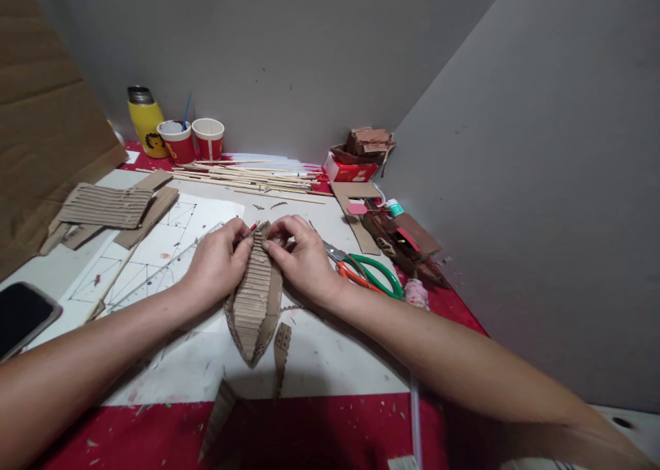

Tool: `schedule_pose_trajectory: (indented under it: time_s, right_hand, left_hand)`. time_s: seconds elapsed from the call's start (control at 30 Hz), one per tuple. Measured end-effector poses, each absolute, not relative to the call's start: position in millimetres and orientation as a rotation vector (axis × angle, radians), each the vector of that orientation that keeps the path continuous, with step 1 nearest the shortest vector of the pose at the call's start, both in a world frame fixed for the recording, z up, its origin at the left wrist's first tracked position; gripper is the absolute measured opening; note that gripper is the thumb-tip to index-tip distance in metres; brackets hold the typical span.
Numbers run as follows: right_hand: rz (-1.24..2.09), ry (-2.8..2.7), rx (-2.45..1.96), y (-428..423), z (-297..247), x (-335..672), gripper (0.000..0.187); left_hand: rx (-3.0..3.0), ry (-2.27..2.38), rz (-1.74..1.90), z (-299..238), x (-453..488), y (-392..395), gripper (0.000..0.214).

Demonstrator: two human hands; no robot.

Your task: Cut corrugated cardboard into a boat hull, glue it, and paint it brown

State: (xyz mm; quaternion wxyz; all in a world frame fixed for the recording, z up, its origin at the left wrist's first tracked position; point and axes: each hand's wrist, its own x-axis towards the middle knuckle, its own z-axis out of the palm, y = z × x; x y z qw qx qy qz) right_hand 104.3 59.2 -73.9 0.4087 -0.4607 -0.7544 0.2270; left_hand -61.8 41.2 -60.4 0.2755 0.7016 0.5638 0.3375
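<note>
Here, the left hand (223, 253) and the right hand (305, 258) are both gripping the far end of a boat-shaped cardboard hull (273, 304) between thumb and fingers, in the middle of the table. A ribbed corrugated strip (250, 284) is running lengthwise along the hull, which is tapering to a point at its near end. Just right of that end, a wavy-edged cardboard scrap (281, 343) is lying.

On the left, a white sheet (206, 216) is showing ruled lines and dots, with marks too small to read, and a clear ruler (170, 266) is crossing it. Farther left, a ribbed cardboard panel (106, 205) is resting on other pieces; nearer, a dark-screened phone (25, 319) is lying. Far left, a yellow flask (146, 123) is bearing a black lion-like figure, and 2 red-and-white paper cups (178, 143) are standing beside it, 1 holding a blue stick (186, 109). Slim wooden sticks (247, 176) are spreading across the far side. Right of the right hand, scissors (340, 255) with 1 green and 1 orange handle are lying.
</note>
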Motion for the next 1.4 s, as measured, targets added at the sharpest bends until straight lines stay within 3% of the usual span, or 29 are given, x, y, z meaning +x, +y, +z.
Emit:
schedule_pose_trajectory:
  time_s: [0.17, 0.4, 1.07, 1.4]
  right_hand:
    - [0.751, -1.781, -1.128, 57, -69, 100, 0.025]
    - [0.956, -1.775, -1.078, 55, -58, 102, 0.012]
    - [0.799, -1.950, -1.107, 56, -47, 101, 0.019]
    - [0.786, -1.923, -1.046, 76, -38, 117, 0.022]
  left_hand:
    - [1.807, 1.448, 1.009, -58, -62, 38, 0.015]
    - [1.678, 1.275, 1.032, -55, -61, 36, 0.023]
    - [1.819, 1.374, 1.048, -51, -58, 30, 0.017]
    - [0.899, 0.888, 0.859, -46, -60, 31, 0.027]
